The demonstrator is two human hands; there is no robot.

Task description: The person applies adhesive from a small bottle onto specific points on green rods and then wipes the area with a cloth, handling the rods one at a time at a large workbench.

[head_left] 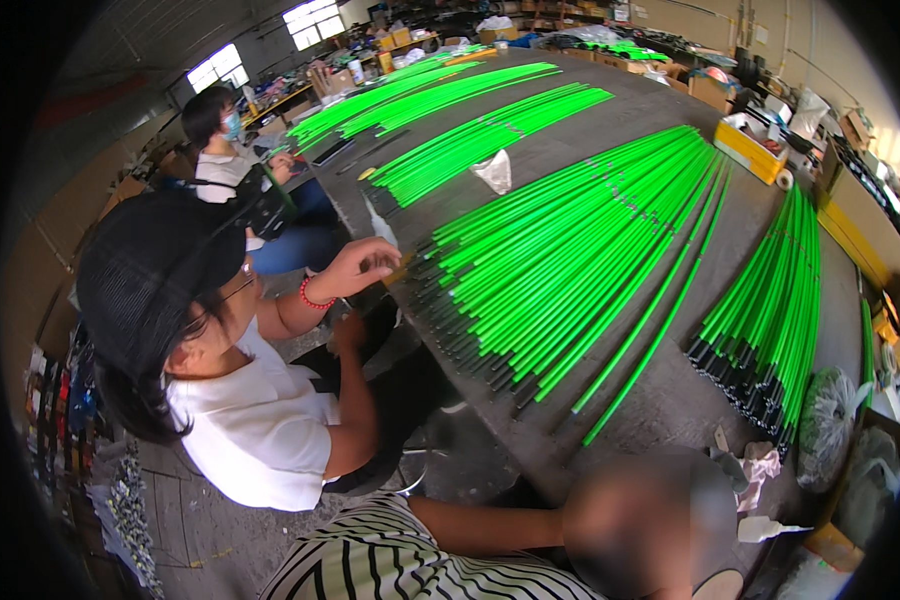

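My left forearm reaches in from the striped clothing at the lower edge, and my left hand [605, 525] is lost in a round blur by the table's near edge. My right hand [673, 575] seems to be in the same blur. Whether the fingers hold anything cannot be made out. Nearest to them on the table is a wide fan of bright green rods [570, 270] with black ends, a few lying apart on its right side. Another bundle of green rods [775, 310] lies to the right. A white nozzle-tipped bottle [767, 529] lies just right of the blur.
To my left sits a co-worker in a black cap [160, 280], one hand raised by the rods. A second person [215, 150] sits farther back. More green rods [490, 140] cover the dark table [630, 400]. A yellow box [750, 150] and plastic bags [830, 420] line the right.
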